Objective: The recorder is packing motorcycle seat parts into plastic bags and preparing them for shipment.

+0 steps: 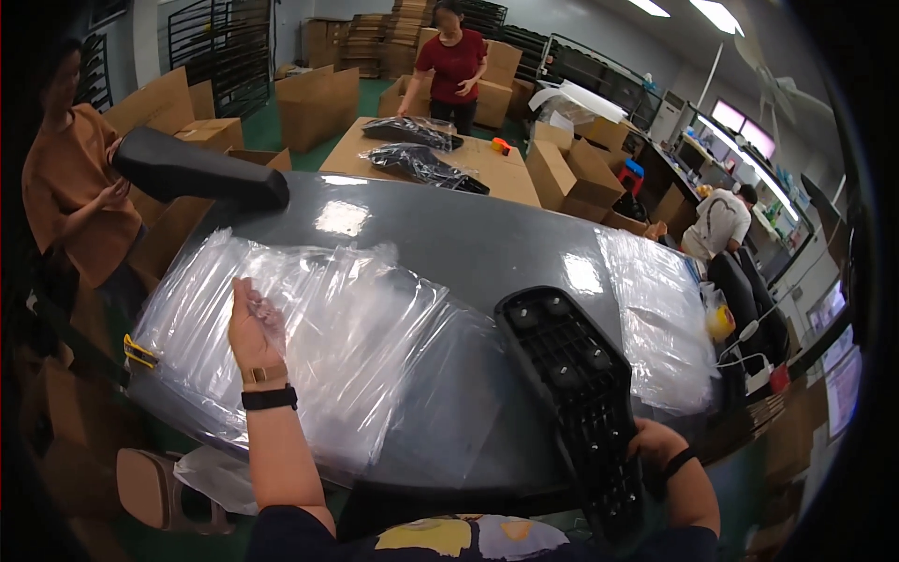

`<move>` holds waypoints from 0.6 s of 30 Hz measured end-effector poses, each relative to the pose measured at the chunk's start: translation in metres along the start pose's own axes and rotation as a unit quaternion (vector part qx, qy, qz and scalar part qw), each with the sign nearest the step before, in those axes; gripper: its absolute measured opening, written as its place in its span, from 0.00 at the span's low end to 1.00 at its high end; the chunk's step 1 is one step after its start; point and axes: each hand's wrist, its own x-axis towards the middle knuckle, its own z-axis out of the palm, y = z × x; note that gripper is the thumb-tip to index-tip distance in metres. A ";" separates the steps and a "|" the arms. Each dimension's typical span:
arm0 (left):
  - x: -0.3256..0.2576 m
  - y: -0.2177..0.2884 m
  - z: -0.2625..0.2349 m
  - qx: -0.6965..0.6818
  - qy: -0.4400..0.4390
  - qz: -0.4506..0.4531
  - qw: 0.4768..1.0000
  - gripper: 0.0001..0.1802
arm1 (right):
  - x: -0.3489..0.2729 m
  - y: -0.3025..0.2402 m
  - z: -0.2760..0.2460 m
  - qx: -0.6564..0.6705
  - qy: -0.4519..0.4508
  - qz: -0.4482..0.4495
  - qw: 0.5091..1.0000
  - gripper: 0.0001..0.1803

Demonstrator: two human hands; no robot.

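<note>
My left hand [253,323] pinches the edge of a clear plastic bag [318,328] that lies on top of a stack of such bags on the dark grey table [440,234]. My right hand [660,450] grips the near end of a long black ribbed plastic part [571,375], which rests on the table's front right. The part's underside with ribs and round bosses faces up.
A second pile of clear bags [660,318] lies at the table's right. A person at the left holds another black part [197,169] over the table's corner. A person in red [454,70] stands at a cardboard-covered table with bagged black parts. Cardboard boxes surround the area.
</note>
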 end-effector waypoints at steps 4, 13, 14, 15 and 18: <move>-0.061 -0.070 0.076 0.312 -0.089 -0.008 0.946 0.11 | 0.015 -0.102 0.009 -0.300 0.305 -0.186 0.885 0.33; -0.118 -0.138 0.091 0.272 -0.217 -0.277 0.896 0.15 | 0.089 -0.297 0.182 -0.393 0.099 -0.548 0.732 0.36; -0.115 -0.135 0.090 0.225 -0.167 -0.262 0.923 0.14 | 0.096 -0.302 0.183 -0.426 0.078 -0.455 0.778 0.27; -0.112 -0.130 0.089 0.164 -0.119 -0.237 0.950 0.13 | 0.104 -0.305 0.184 -0.454 0.056 -0.357 0.815 0.20; -0.082 -0.110 0.022 -0.234 -0.078 -0.322 0.914 0.10 | 0.125 -0.304 0.174 -0.350 0.114 -0.369 0.854 0.11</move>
